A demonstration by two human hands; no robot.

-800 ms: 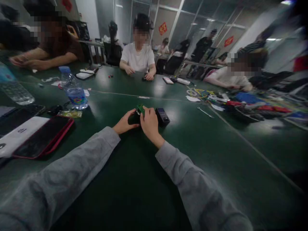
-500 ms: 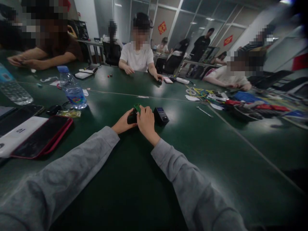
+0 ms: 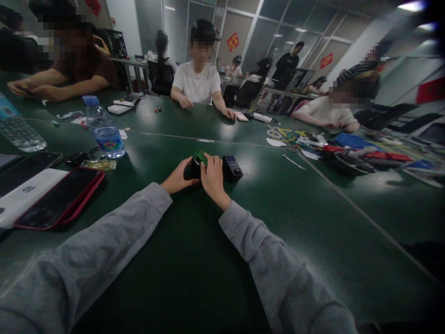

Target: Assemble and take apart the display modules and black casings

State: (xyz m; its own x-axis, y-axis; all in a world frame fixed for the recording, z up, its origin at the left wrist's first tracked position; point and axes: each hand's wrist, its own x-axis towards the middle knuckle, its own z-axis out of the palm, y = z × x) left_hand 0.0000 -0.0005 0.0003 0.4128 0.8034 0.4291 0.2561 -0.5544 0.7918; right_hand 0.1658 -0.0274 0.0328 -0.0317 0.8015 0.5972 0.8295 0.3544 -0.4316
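Note:
Near the middle of the dark green table (image 3: 167, 260), my left hand (image 3: 180, 177) is closed round a black housing (image 3: 190, 171). My right hand (image 3: 212, 177) grips a green circuit board (image 3: 200, 156) at the top of the housing, its fingers over the board's right side. Whether the board is fixed to the housing I cannot tell, as my fingers hide the join. Just right of my right hand stands a small black device (image 3: 232, 168) with a screen on its face; neither hand touches it.
Water bottles (image 3: 107, 132) and phones (image 3: 60, 199) lie to the left. A wrench (image 3: 293, 162) and a heap of cables and cloth (image 3: 333, 144) are on the right. Across the table sits a person in a white shirt (image 3: 196, 81); others sit at both sides.
My right hand and the circuit board have shifted slightly, showing more of the black housing between my hands. My left hand stays nearly still.

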